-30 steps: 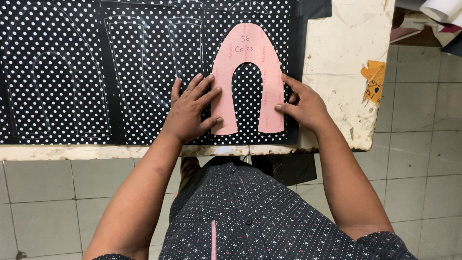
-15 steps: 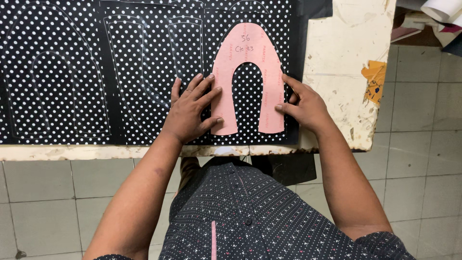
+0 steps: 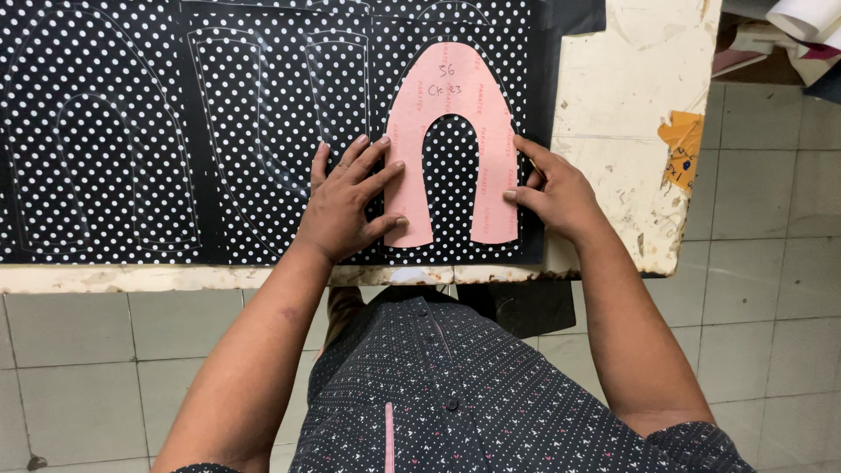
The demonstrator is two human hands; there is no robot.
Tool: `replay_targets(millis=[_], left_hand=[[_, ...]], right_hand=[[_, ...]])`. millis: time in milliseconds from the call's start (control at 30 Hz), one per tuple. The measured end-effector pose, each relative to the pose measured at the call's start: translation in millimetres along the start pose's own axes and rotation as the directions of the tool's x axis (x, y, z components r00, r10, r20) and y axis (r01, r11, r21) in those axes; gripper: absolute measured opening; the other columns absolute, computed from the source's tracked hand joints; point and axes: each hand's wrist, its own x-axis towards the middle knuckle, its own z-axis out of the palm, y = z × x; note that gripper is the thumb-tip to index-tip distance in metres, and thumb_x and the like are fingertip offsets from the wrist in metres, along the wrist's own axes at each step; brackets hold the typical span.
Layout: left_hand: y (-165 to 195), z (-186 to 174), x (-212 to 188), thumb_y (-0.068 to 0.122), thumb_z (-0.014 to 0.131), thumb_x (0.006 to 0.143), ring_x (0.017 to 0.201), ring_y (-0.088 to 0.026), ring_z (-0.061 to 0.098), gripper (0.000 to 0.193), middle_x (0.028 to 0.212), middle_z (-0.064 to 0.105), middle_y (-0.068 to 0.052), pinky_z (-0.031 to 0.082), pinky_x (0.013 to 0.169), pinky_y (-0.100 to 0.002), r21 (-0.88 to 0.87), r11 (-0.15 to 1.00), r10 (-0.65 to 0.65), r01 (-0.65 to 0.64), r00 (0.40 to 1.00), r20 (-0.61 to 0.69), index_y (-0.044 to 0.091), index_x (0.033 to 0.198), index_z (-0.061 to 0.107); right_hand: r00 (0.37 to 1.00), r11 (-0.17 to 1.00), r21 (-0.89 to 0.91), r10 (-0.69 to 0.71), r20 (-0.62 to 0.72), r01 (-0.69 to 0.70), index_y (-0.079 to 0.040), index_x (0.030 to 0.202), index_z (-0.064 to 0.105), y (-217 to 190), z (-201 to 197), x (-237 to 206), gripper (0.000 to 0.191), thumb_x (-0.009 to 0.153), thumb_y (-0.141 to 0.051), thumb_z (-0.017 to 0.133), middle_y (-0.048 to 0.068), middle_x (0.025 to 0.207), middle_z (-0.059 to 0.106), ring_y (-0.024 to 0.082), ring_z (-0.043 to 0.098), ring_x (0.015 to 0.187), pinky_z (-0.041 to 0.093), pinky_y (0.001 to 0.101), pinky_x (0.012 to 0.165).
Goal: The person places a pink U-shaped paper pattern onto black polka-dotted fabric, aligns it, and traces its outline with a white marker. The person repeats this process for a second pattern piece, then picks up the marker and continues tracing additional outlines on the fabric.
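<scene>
Head view: a pink horseshoe-shaped paper pattern [image 3: 455,114] lies flat on black white-dotted fabric [image 3: 131,131], near the right end of the cloth and close to the front edge of the worn white table [image 3: 613,105]. The left hand [image 3: 346,206] is spread open, palm down, its fingers pressing the pattern's left leg and the cloth beside it — it grips nothing. The right hand [image 3: 552,193] rests at the outer edge of the right leg, fingers loosely curled, fingertips touching the paper; whether it holds a marker I cannot tell. Faint traced outlines [image 3: 228,131] show on the cloth to the left. To do this well, I judge the pattern should be pinned flat on both legs — clear of the neighbouring outline — with the fabric smooth beneath it.
</scene>
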Motion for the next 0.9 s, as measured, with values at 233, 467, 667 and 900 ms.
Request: replay_targets(millis=[233,467,667,900], left_hand=[[-0.8,2.1,1.3,0.059,0.079,0.075,0.15,-0.024,0.031,0.072,0.159,0.042,0.001,0.006,0.123,-0.059,-0.017,1.0,-0.01,0.01,1.0,-0.006,0.029,0.138,0.062],[2.6,-3.5,1.9,0.055,0.078,0.077,0.149,-0.025,0.032,0.067,0.157,0.044,-0.001,0.007,0.122,-0.06,-0.03,1.0,-0.005,0.004,1.0,-0.028,0.027,0.136,0.063],[22.9,-7.6,14.5,0.049,0.073,0.088,0.151,-0.026,0.03,0.049,0.157,0.042,-0.003,0.004,0.117,-0.066,0.143,0.989,-0.054,0.049,0.998,0.036,0.019,0.125,0.062],[39.3,1.7,49.2,0.025,0.068,0.073,0.143,-0.027,0.035,0.084,0.16,0.038,-0.005,0.017,0.112,-0.061,0.274,0.962,-0.03,0.017,0.999,0.043,0.011,0.152,0.043]], right_hand=[[1.0,1.0,0.026,-0.016,0.001,0.016,-0.027,0.152,0.053,1.8,0.4,2.0,0.083,0.076,-0.015,0.084,-0.001,0.075,0.054,0.011,0.052,0.068,0.047,0.0276,0.065],[0.999,0.999,0.024,-0.032,0.004,0.032,-0.026,0.151,0.054,-1.8,-0.9,1.6,0.082,0.076,-0.015,0.084,-0.002,0.072,0.054,0.011,0.052,0.066,0.047,0.0274,0.063],[0.998,0.998,0.015,0.056,0.014,-0.056,-0.027,0.151,0.053,-7.3,-1.9,2.6,0.084,0.074,-0.016,0.084,-0.001,0.07,0.054,0.012,0.052,0.064,0.046,0.0283,0.062],[1.0,0.999,-0.03,0.011,0.024,-0.01,-0.028,0.153,0.05,-8.1,-3.9,4.7,0.087,0.074,-0.018,0.084,-0.001,0.07,0.054,0.013,0.053,0.064,0.047,0.029,0.064]])
